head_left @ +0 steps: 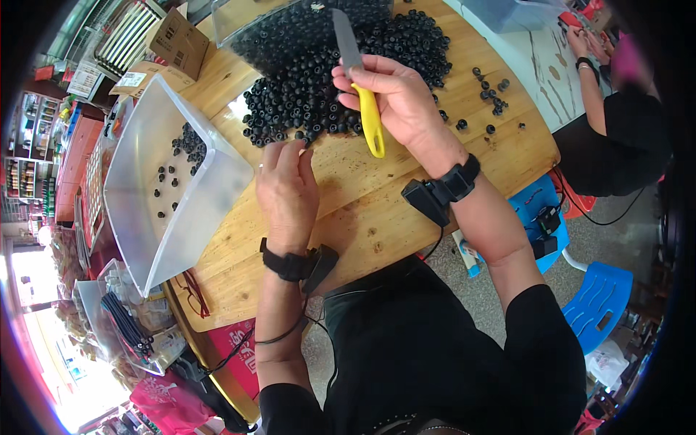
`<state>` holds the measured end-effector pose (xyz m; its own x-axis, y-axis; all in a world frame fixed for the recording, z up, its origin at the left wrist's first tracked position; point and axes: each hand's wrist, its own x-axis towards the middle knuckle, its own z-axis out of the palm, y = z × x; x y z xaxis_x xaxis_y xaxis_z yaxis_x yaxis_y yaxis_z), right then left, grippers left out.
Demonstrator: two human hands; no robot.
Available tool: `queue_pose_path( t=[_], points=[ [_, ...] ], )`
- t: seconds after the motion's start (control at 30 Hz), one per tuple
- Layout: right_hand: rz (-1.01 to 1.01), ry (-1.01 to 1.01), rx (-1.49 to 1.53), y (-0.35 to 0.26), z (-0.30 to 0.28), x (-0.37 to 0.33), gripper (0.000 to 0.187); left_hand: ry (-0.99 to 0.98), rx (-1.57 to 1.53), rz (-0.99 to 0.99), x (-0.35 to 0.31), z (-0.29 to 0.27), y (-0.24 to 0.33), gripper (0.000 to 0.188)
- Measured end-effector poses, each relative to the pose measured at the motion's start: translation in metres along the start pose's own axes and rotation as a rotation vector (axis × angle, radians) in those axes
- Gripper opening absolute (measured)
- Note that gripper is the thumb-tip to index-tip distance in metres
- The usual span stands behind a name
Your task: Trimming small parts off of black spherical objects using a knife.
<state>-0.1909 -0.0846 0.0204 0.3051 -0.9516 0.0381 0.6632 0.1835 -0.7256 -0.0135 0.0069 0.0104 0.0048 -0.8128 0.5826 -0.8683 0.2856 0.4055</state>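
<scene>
My right hand [400, 101] grips a knife [359, 80] with a yellow handle, its grey blade pointing up over a big heap of small black round parts [319, 65] on the round wooden table [377, 210]. My left hand [286, 185] rests palm down on the table at the heap's near edge, fingertips touching the closest black pieces; whether it pinches one is hidden. Both wrists wear black straps with small black devices.
A clear plastic bin [156, 188] with several black parts lies to the left. Cardboard boxes [177, 40] sit at the far left. A few loose black parts [489, 90] lie to the right. Another person in black [616, 123] sits at the right. Blue stools [598, 297] stand below.
</scene>
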Motion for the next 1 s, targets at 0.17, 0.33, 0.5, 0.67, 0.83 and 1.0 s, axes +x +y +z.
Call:
queue_pose_path(
  t=[0.17, 0.33, 0.5, 0.67, 0.83, 1.0],
  points=[
    [-0.027, -0.008, 0.072, -0.005, 0.008, -0.01, 0.023, -0.07, 0.135, -0.109, -0.003, 0.019, -0.023, 0.019],
    [0.088, -0.003, -0.185, 0.008, 0.007, -0.028, 0.022, -0.044, 0.127, -0.084, 0.004, 0.034, -0.025, 0.021],
    [0.074, 0.011, -0.291, 0.011, 0.003, -0.034, 0.023, -0.021, -0.037, -0.065, 0.001, 0.031, -0.03, 0.017],
    [0.099, -0.016, -0.364, 0.018, 0.006, -0.038, 0.023, -0.039, -0.922, -0.352, 0.001, 0.029, -0.026, 0.01],
    [0.084, -0.084, -0.225, 0.021, 0.018, -0.032, 0.022, -0.189, -1.436, -0.544, 0.006, 0.017, -0.017, 0.013],
    [0.064, -0.089, -0.286, 0.025, 0.025, -0.027, 0.023, -0.177, -1.541, -0.526, 0.01, 0.018, -0.022, 0.018]
  ],
)
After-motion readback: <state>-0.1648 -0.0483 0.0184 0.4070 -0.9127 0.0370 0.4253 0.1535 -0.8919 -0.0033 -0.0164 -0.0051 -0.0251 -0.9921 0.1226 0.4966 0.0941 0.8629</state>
